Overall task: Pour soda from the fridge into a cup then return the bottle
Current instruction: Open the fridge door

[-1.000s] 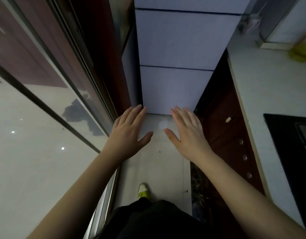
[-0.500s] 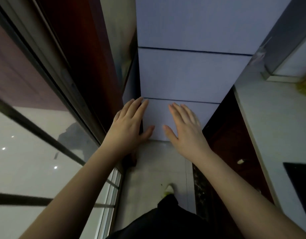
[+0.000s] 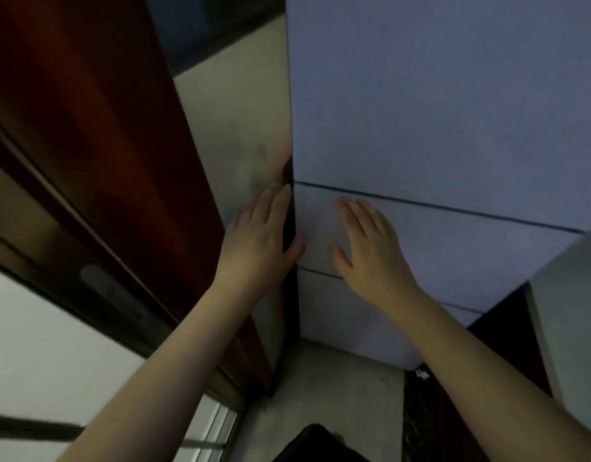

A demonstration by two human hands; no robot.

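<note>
1. The fridge (image 3: 437, 111) fills the view from 12 to 3 o'clock, a pale front split by dark seams into an upper door and drawers below. It is closed, so the soda bottle is presumably inside it and out of sight; no cup shows either.
2. The left hand (image 3: 257, 241) reaches toward 12 o'clock at the fridge's left edge, fingers straight, its grip on nothing. The thumb lies across the dark gap (image 3: 289, 225) beside the wall (image 3: 234, 128).
3. The right hand (image 3: 367, 241) is spread flat over the middle drawer front, fingers straight, holding nothing; whether it touches the panel I cannot tell.
4. Risk: both hands sit at drawer height, below the seam under the big upper door. Pulling here would likely open a drawer, not the section where soda usually stands.
5. Risk: the gap at the left edge is narrow; fingers hooked in there could slip or get pinched.
6. Risk: the wall stands just beside that edge, so a door swinging toward 9 o'clock could strike it.
</note>
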